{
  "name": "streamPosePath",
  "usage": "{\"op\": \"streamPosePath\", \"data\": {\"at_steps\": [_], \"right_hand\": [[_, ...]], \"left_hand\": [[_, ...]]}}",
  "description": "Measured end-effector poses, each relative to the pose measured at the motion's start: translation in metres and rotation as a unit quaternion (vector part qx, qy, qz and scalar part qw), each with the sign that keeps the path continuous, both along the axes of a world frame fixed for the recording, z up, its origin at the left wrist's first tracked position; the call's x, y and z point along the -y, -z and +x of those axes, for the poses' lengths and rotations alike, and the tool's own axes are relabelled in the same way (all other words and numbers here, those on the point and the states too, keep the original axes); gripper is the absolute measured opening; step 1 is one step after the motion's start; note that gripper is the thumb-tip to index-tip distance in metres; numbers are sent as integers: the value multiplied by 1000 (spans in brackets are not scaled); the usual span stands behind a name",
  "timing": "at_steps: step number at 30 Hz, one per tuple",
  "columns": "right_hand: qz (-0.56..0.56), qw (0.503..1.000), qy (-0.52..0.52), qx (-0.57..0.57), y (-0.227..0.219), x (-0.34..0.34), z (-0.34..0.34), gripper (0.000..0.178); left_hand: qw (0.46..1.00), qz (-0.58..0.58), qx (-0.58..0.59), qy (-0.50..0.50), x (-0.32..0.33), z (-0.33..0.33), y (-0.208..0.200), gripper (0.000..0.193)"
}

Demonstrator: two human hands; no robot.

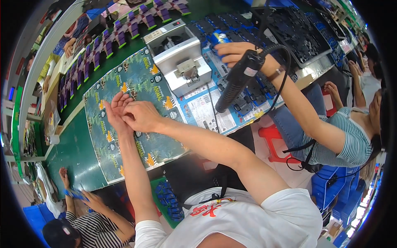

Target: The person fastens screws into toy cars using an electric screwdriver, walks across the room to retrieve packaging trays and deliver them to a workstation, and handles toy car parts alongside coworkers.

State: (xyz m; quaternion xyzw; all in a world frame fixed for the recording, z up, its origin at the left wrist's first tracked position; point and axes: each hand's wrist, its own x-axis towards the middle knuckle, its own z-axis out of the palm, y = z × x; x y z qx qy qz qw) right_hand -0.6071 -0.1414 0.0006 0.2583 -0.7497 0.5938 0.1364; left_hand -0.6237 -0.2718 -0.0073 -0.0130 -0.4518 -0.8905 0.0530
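My left hand [118, 109] is turned palm up over the patterned sheet [155, 99], its fingers apart and loosely curled. Across its palm reaches my right hand [144, 116], with thumb and fingertips pinched together near the base of the left thumb. Whatever the pinch holds, if anything, is too small or hidden to make out. Both hands are just left of a grey metal fixture [180, 62] that has a small clamp-like block on its front. A black electric screwdriver [240, 80] hangs on its cable to the right of that fixture.
At the right a co-worker's hand [235, 51] is among several blue and black parts [248, 97]. A black tray [300, 37] of dark parts stands beyond. Purple and green pieces [109, 43] line the far side. Another person [93, 217] works at lower left; a red stool [273, 140] stands right.
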Motion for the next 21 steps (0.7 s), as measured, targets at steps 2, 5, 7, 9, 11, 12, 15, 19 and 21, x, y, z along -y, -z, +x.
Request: {"op": "streamPosePath", "data": {"at_steps": [2,5,7,9,11,12,15,19,21], "right_hand": [[14,1000,-4,14,0,-1,1,15],[36,999,-18,33,0,0,0,16],[51,998,-13,23,2,0,-1,19],[49,998,-14,23,4,0,-2,19],[46,999,-17,22,4,1,-2,20],[45,999,-16,19,4,1,-2,20],[39,999,-14,12,2,0,-2,20],[40,999,-14,11,3,0,-1,18],[42,999,-15,12,4,1,-2,17]], "left_hand": [[1000,-9,-2,-4,2,1,1,66],[1000,-17,-4,-2,2,3,1,66],[1000,-26,-2,-8,1,3,1,66],[1000,-21,-2,-5,2,3,0,66],[1000,-28,-2,-9,1,3,1,65],[999,-33,-2,-14,1,3,0,65],[1000,-27,1,-8,0,3,-1,65],[999,-41,2,-20,-2,4,-2,66],[999,-40,3,-22,-3,3,-3,66]]}}
